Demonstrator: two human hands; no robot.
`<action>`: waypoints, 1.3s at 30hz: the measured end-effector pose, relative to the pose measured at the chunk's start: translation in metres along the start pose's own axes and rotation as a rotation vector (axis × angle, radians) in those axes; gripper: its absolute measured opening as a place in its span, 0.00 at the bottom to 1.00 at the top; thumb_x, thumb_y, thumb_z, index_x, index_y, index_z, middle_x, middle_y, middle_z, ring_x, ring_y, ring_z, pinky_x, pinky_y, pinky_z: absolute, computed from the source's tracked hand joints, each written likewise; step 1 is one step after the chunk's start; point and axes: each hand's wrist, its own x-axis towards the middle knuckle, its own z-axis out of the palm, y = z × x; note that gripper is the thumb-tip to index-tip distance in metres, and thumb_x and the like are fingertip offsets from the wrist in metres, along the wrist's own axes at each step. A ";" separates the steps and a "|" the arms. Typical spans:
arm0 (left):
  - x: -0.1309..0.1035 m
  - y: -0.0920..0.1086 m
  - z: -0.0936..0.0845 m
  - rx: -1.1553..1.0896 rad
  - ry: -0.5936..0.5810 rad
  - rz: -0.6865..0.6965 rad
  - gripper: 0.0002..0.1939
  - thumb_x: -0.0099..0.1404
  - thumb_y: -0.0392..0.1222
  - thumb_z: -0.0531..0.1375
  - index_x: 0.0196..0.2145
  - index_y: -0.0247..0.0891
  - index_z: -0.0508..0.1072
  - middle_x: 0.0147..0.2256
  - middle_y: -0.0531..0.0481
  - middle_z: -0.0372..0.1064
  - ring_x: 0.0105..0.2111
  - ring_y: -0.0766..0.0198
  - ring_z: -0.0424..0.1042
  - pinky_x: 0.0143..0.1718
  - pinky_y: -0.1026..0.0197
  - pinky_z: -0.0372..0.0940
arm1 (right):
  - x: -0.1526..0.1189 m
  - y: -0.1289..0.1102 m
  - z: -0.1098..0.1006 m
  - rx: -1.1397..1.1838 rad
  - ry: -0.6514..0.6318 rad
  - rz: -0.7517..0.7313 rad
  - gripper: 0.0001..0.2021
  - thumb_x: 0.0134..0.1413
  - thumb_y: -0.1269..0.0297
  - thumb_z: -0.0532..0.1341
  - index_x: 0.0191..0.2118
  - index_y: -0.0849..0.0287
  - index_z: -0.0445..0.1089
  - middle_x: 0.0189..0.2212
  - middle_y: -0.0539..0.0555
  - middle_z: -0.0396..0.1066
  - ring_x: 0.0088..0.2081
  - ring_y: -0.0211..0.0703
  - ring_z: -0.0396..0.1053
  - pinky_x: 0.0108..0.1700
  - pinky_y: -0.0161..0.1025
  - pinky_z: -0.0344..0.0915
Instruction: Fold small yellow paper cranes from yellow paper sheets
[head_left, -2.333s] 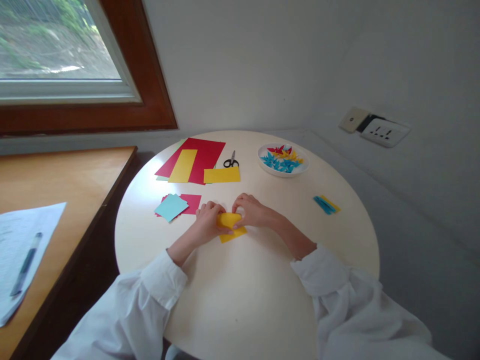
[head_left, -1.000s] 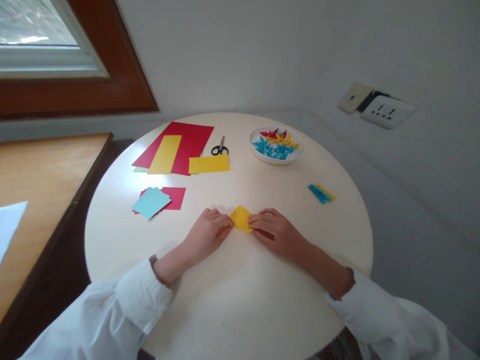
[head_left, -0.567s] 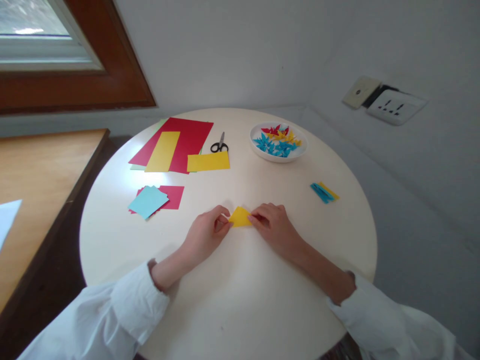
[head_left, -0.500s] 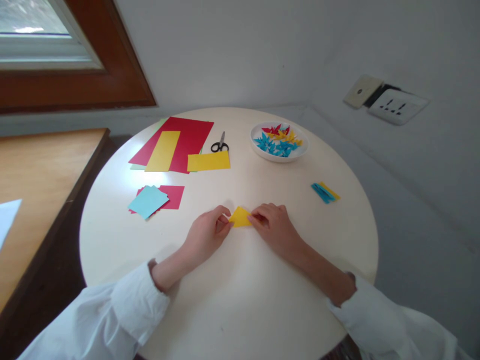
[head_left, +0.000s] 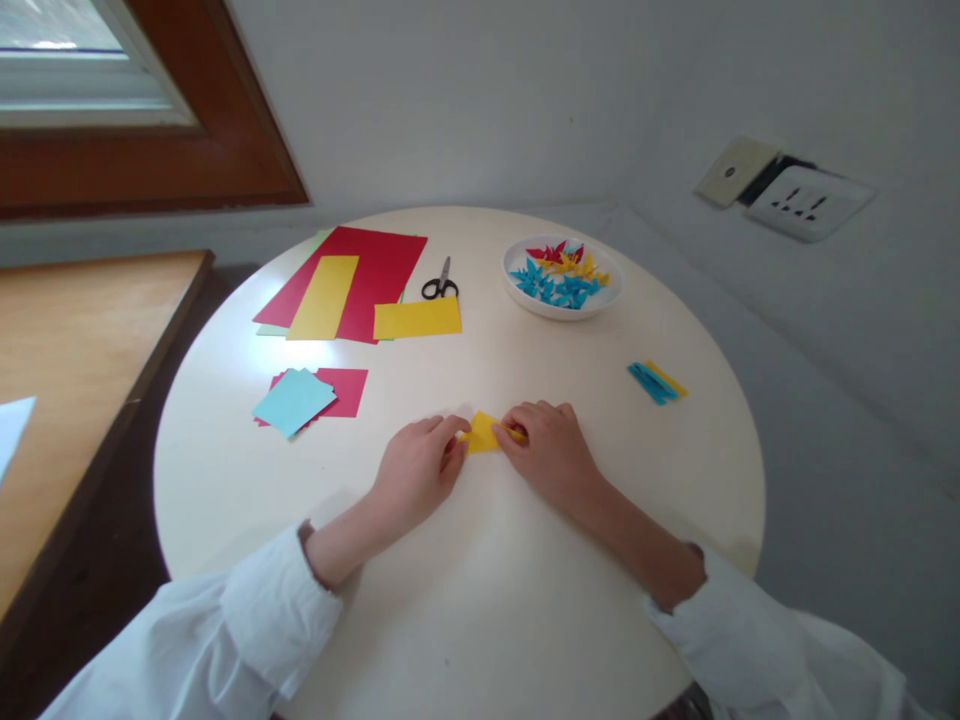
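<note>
A small folded piece of yellow paper (head_left: 482, 432) lies between my two hands near the middle of the round white table (head_left: 480, 600). My left hand (head_left: 420, 465) pinches its left edge between thumb and forefinger. On the other side, my right hand (head_left: 551, 450) pinches the right corner, and a yellow tip shows among its fingers. Left of my hands is a stack of light blue squares (head_left: 294, 402) on pink paper (head_left: 351, 392). Folded blue strips (head_left: 651, 384) and yellow strips (head_left: 670, 380) lie to the right.
At the back stand a white dish (head_left: 562, 311) of red, yellow and blue paper shapes, and black scissors (head_left: 441, 287). Red sheets (head_left: 394, 265) and yellow rectangles (head_left: 417, 319) lie back left. A wooden table (head_left: 97, 330) adjoins on the left.
My right hand's fingers have shifted on the yellow paper, and a tip now pokes out among them. My left fingers have closed in at the left edge. The view has shifted slightly.
</note>
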 end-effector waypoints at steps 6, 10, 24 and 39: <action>0.001 0.002 0.000 0.058 -0.025 0.004 0.15 0.63 0.34 0.51 0.44 0.38 0.74 0.29 0.49 0.69 0.25 0.64 0.67 0.28 0.63 0.59 | 0.002 0.001 0.002 -0.011 0.008 -0.010 0.11 0.55 0.64 0.55 0.23 0.58 0.66 0.26 0.53 0.72 0.32 0.44 0.66 0.34 0.40 0.49; 0.001 0.002 0.000 0.097 -0.034 0.004 0.17 0.63 0.33 0.51 0.45 0.38 0.74 0.29 0.48 0.68 0.26 0.63 0.67 0.28 0.63 0.59 | 0.004 0.001 0.001 -0.022 -0.014 0.009 0.11 0.56 0.64 0.55 0.24 0.57 0.66 0.26 0.53 0.72 0.32 0.44 0.66 0.33 0.40 0.50; 0.003 0.006 -0.001 0.219 -0.078 -0.005 0.21 0.62 0.35 0.50 0.50 0.42 0.72 0.30 0.47 0.69 0.29 0.61 0.70 0.30 0.61 0.61 | 0.006 -0.004 -0.003 -0.052 -0.038 0.039 0.11 0.55 0.63 0.56 0.23 0.57 0.67 0.27 0.53 0.74 0.31 0.44 0.67 0.33 0.40 0.51; 0.005 0.009 -0.001 0.279 -0.111 -0.016 0.22 0.62 0.34 0.50 0.53 0.42 0.70 0.31 0.47 0.69 0.30 0.59 0.70 0.32 0.60 0.62 | 0.007 -0.005 -0.007 -0.031 -0.100 0.063 0.12 0.57 0.63 0.55 0.25 0.58 0.69 0.30 0.54 0.75 0.34 0.45 0.68 0.34 0.40 0.53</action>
